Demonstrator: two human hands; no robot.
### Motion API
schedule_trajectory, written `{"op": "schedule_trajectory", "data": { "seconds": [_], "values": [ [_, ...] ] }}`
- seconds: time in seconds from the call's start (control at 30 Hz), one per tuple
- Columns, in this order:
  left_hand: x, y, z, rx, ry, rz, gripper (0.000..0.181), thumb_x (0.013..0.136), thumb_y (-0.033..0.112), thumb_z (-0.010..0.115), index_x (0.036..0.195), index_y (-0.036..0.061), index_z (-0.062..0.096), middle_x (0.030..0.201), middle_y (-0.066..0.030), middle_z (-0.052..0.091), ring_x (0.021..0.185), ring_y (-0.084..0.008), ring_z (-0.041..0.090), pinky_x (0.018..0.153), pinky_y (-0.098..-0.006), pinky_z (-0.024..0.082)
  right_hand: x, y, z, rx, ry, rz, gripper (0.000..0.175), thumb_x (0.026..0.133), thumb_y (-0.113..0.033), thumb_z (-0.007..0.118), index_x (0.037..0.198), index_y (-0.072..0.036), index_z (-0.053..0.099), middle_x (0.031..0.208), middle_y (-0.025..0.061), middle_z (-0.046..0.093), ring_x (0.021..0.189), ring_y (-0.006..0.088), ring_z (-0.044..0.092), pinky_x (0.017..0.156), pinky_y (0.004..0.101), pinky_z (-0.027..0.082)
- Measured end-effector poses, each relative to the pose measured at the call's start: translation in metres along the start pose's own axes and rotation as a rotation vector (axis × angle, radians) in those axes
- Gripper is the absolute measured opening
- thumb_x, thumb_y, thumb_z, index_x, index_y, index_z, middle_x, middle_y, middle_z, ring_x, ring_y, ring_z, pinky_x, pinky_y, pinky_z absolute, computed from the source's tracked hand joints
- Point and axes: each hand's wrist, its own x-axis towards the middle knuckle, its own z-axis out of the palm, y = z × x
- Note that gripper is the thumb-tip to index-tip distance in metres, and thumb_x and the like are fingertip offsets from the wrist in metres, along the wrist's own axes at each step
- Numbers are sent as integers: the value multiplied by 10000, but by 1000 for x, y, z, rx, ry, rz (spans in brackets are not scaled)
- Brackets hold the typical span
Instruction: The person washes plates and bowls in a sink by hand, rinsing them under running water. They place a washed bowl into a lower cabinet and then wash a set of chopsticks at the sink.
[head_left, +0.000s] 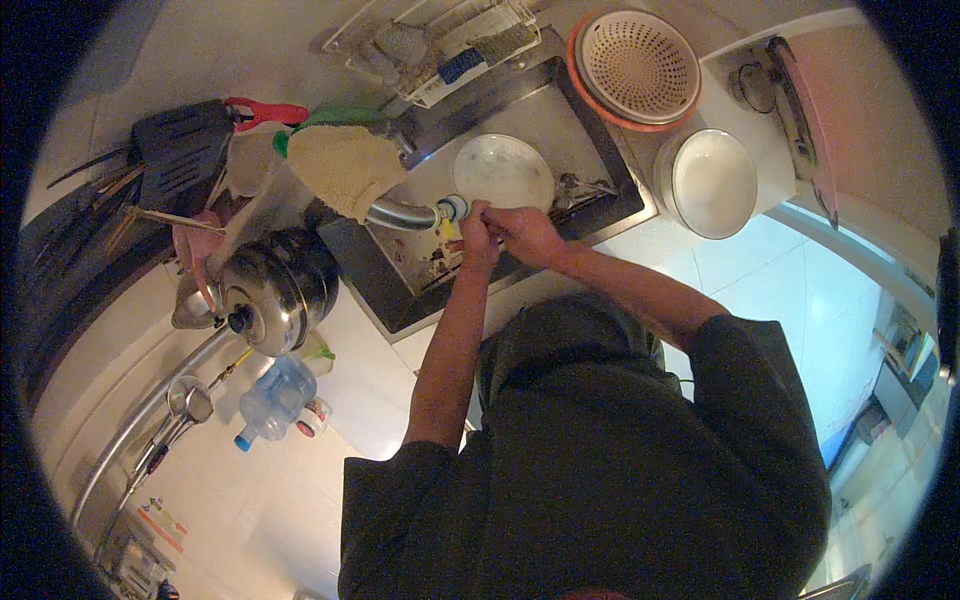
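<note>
My left hand and my right hand meet over the sink, just beside the mouth of the metal faucet. Whether anything small is between their fingers cannot be made out. A white bowl or plate lies in the basin right beyond my hands. Small metal utensils rest in the basin to its right. Dark scraps lie on the basin floor left of my left hand. A beige cloth hangs over the faucet's base.
Right of the sink stand stacked white bowls and a perforated colander. A wire rack with sponges is behind the sink. A lidded steel pot, a black slotted spatula and a blue plastic bottle are at the left.
</note>
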Motion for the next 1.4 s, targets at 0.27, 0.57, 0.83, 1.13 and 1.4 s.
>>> {"op": "schedule_trajectory", "data": {
  "seconds": [0.27,0.57,0.83,1.13,1.4],
  "values": [
    [1,43,28,-708,121,-400,172,861,145,598,1009,58,601,965,-51,634,834,-176,623,749,-306,517,-21,97,-28,-293,20,-152,536,883,-139,516,1403,-85,396,1302,171,543,1148,335,569,986,421,450],
    [3,21,18,-698,37,-176,133,824,144,608,932,70,582,866,-37,609,756,-177,616,670,-333,523,-11,37,-41,-300,132,-328,406,883,-187,516,1276,-86,546,1210,172,610,1131,315,585,948,390,477],
    [-2,14,17,-617,21,-370,178,912,228,509,974,86,596,945,-54,634,851,-182,623,830,-328,511,-2,-10,-25,99,-197,208,417,851,-176,523,1258,-87,543,1253,148,575,1112,328,584,940,420,468],
    [-3,-9,-1,-248,-46,-48,198,912,204,545,1002,35,596,964,-73,642,864,-194,635,745,-350,527,-1,11,-34,-123,-143,98,525,795,-106,603,1313,-80,519,1237,140,602,1134,337,580,977,426,448],
    [-7,17,3,-388,-26,-107,229,910,198,540,1015,-1,578,1006,-101,632,969,-196,624,839,-335,515,-7,53,-45,-556,266,-482,338,874,-197,534,1193,-120,616,1084,159,646,1021,332,616,881,422,486]
  ]
}}
